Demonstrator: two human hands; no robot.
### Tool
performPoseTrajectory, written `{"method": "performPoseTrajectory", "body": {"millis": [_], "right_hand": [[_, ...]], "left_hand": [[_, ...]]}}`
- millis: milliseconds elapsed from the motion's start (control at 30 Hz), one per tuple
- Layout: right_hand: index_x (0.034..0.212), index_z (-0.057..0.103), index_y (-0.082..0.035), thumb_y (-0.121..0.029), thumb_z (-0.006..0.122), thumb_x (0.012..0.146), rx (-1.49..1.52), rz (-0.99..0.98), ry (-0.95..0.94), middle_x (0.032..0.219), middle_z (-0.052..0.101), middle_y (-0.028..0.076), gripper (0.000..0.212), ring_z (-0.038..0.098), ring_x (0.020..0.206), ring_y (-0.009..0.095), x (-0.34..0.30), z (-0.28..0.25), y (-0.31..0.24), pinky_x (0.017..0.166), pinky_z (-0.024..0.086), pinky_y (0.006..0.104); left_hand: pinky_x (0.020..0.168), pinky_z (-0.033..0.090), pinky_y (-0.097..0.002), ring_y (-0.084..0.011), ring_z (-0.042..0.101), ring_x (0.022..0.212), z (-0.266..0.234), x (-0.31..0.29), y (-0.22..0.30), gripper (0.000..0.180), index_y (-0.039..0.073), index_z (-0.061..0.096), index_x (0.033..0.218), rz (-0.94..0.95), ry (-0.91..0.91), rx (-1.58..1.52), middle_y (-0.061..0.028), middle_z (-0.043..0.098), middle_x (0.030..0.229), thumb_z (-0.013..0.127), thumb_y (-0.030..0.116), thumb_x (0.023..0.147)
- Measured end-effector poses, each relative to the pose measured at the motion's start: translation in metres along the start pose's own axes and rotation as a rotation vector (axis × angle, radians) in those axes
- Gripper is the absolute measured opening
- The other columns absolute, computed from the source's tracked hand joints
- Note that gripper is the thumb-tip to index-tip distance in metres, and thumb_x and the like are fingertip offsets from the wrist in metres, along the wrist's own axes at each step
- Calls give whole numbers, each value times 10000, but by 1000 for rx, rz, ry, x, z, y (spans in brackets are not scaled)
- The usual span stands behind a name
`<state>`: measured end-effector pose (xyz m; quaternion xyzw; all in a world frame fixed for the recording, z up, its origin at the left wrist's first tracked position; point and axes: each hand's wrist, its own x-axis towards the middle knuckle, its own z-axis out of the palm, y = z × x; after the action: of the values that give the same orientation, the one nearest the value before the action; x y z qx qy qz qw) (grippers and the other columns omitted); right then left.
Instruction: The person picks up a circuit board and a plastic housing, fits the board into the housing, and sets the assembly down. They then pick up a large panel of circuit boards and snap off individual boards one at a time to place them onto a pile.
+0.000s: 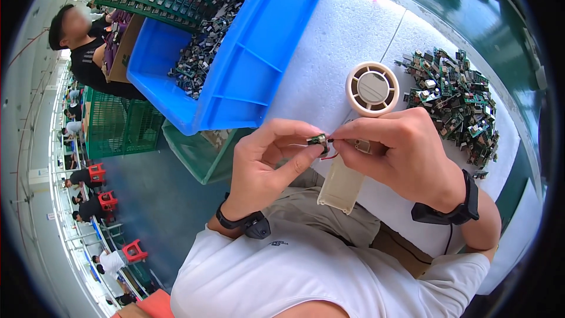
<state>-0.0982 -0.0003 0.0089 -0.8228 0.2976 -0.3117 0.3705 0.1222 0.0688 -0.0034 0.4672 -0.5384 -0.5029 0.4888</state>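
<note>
My left hand pinches a small green circuit board between thumb and fingers. Close against the board's right side, the thumb and forefinger of my right hand are pressed together on something small and dark that I cannot make out. A thin red wire curves below the board. Beneath my hands lies a cream handheld fan, its round grille toward the far side. Its open handle shell points toward me, partly hidden by my right hand.
A pile of small circuit boards lies at the right on the white tabletop. At the left stands a blue bin with more boards and green panels. A green crate and a person are beyond it.
</note>
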Motion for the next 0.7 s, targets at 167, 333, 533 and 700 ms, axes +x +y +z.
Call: {"method": "performPoseTrajectory", "body": {"millis": [167, 333, 533, 700], "right_hand": [[893, 760, -64, -52, 738, 788, -34, 14, 25, 637, 642, 68, 107, 588, 476, 140, 1, 0, -2, 469, 453, 271], [893, 760, -67, -57, 752, 774, -61, 17, 21, 633, 634, 63, 119, 561, 462, 136, 1, -2, -3, 456, 434, 268], [895, 757, -60, -37, 753, 770, -58, -10, -29, 656, 654, 70, 127, 594, 490, 152, 1, -7, -2, 476, 464, 273], [899, 748, -42, -19, 754, 782, -49, -90, -7, 673, 670, 77, 120, 625, 518, 183, 2, -8, 3, 510, 497, 282]], "left_hand": [[919, 555, -296, -175, 675, 1054, 0, 3, -4, 312, -9, 676, 1192, 47, -38, 25, -115, 688, 1174, 670, -97, 893], [881, 565, -302, -225, 697, 1012, 2, 3, 0, 289, -51, 705, 1128, 53, -10, 135, -195, 710, 1128, 671, -145, 857], [880, 571, -295, -214, 696, 1019, 4, 5, 4, 277, -40, 718, 1112, -47, 9, 80, -176, 719, 1104, 674, -139, 857], [877, 572, -280, -182, 692, 1022, -6, 13, -6, 274, -16, 726, 1125, -28, -123, -62, -143, 720, 1115, 672, -118, 876]]}}
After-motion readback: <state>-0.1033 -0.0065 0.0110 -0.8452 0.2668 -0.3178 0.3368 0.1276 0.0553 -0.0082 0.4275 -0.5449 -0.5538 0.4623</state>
